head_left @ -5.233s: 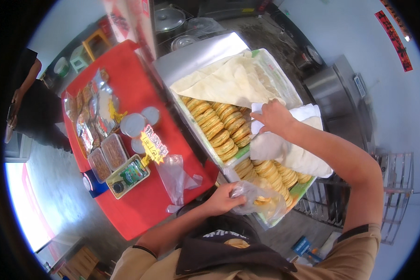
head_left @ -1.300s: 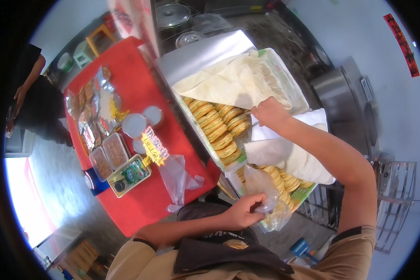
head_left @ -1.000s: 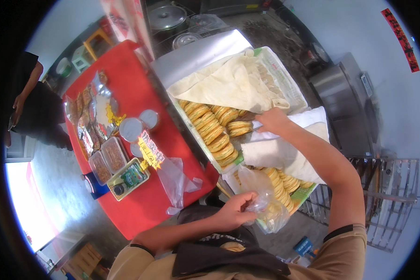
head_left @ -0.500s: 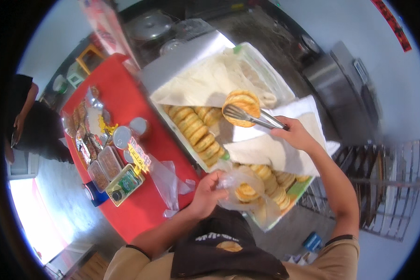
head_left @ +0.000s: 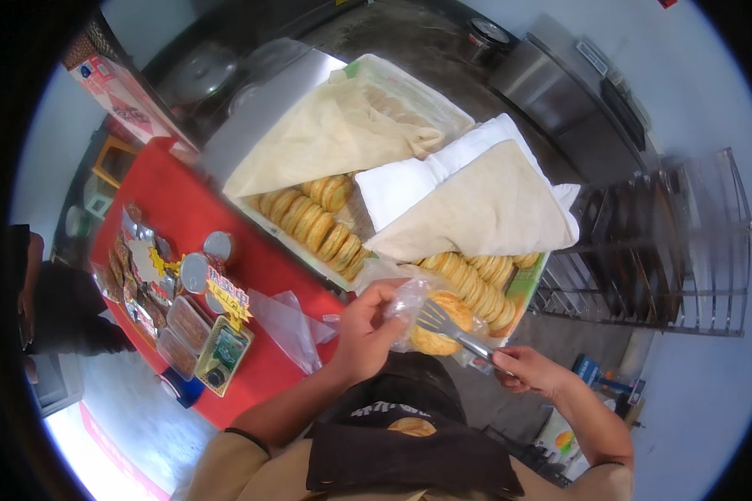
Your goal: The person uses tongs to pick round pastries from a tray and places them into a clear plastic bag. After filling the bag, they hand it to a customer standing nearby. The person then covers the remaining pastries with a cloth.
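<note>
My left hand (head_left: 371,327) is closed on the mouth of a clear plastic bag (head_left: 403,307), held just in front of my apron. Round golden flatbreads (head_left: 449,312) sit at the bag's opening; how far inside they lie is hard to make out. Metal tongs (head_left: 468,340) reach over them from the right, with slotted ends against the breads. My right hand (head_left: 530,371) is wrapped round the handle of these tongs. Beyond the bag, rows of flatbreads (head_left: 474,282) stand on edge in a box, partly under a beige cloth (head_left: 497,204).
A second box of flatbreads (head_left: 326,240) lies to the left under another cloth (head_left: 326,134). The red table (head_left: 263,280) carries jars, packets, a yellow basket (head_left: 226,357) and loose plastic bags (head_left: 288,328). A metal rack (head_left: 652,242) stands right. Another person (head_left: 58,301) stands far left.
My right hand has brought the tongs with flatbreads down from above the boxes to the bag in my left hand. The view has shifted, and the cloth lies flatter over the near box.
</note>
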Available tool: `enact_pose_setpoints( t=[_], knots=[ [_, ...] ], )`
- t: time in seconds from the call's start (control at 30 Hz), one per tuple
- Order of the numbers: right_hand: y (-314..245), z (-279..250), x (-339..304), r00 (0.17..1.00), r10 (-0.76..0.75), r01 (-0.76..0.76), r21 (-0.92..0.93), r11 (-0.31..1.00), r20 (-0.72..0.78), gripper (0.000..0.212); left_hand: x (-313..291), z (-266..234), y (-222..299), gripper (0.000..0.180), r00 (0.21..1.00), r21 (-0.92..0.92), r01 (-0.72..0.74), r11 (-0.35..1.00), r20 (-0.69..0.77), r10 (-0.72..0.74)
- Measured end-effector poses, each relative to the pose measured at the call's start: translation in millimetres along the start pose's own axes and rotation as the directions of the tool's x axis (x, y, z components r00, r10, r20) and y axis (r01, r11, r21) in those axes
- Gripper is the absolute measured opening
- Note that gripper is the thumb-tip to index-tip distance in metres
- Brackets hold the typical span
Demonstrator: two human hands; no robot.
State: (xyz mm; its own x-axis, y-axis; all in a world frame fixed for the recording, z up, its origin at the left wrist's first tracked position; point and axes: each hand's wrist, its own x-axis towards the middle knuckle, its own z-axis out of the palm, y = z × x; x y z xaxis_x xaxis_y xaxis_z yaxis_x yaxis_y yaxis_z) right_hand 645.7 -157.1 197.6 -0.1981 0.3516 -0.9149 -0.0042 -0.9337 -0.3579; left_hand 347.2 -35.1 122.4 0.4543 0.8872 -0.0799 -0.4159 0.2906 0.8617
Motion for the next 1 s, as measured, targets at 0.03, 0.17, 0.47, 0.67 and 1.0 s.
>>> enact_pose_setpoints(
  t=[0.03,0.17,0.47,0.67,1.0],
  knots=[
    [-1,5,6,1.0,0.001,-0.001,0.004,1.0,0.014,0.056,0,3,2,0.02,0.999,0.023,-0.009,1.0,0.048,0.008],
    [-17,29,28,0.997,-0.059,0.055,-0.079,0.995,-0.051,0.057,-8,13,8,0.008,0.978,0.194,0.02,0.981,0.201,-0.059],
    [-34,4,-32,0.945,-0.13,-0.019,-0.447,0.894,-0.3,0.067,-15,14,0,0.004,0.993,0.223,-0.105,0.969,0.08,0.089],
    [-121,-18,-116,0.755,-0.612,0.103,-0.879,0.466,-0.236,0.06,-13,30,-2,0.004,0.992,0.102,-0.11,0.989,0.065,0.104],
    [-301,90,150,0.535,-0.543,-0.146,-0.562,-0.814,0.647,0.042,-13,35,-14,0.016,0.998,0.083,0.032,0.996,0.056,-0.037]
  ],
)
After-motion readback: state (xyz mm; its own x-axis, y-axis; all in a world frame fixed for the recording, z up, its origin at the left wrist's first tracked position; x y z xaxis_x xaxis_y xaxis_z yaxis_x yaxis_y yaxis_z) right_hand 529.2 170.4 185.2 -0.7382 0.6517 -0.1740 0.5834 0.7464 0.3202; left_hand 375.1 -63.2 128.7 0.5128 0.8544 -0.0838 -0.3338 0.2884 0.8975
